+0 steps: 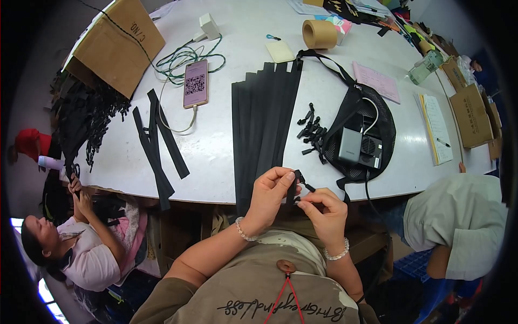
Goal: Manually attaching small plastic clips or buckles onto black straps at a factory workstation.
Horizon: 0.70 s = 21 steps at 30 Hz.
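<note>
A black mesh bag (386,120) carries a grey power bank (350,146) and black device (371,153). On the desk (208,146), a cardboard box (116,46) bearing dark print stands by heaped black straps (89,116). Long black strips (263,116) lie beside small black clips (311,133). At the near edge, the left hand (270,194) pinches a small buckled strap (300,177); whether the right hand (326,210), fingers curled beside it, pinches anything cannot be told.

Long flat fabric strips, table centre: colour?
The long flat fabric strips are black; head view shows them best.
</note>
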Motion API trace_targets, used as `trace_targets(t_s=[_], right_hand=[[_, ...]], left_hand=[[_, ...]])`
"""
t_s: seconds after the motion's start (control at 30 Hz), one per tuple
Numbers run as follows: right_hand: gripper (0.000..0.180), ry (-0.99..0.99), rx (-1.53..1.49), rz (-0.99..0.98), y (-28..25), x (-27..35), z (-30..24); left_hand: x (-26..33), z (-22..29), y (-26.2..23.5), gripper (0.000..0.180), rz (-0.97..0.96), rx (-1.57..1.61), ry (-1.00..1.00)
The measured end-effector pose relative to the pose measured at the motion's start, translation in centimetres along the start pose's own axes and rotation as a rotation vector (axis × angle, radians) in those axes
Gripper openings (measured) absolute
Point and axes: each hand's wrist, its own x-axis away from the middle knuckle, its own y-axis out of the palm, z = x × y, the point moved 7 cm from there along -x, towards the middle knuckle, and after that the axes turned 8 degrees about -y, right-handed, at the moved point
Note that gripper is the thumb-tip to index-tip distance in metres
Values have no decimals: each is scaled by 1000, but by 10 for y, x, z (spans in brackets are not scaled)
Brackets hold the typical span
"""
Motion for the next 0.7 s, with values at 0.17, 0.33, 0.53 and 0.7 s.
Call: trace_targets(t_s=[0.17, 0.33, 0.53, 0.7], right_hand=[[14, 93, -479, -99, 15, 4, 6], [15, 122, -604, -104, 15, 9, 9], [9, 101, -721, -148, 12, 15, 10], [6, 149, -797, -74, 2, 13, 22]], left_hand=[[0, -1, -2, 14, -16, -3, 65], [4, 4, -9, 22, 18, 81, 32], [0, 17, -25, 24, 85, 234, 78], [2, 26, -13, 19, -17, -33, 62]])
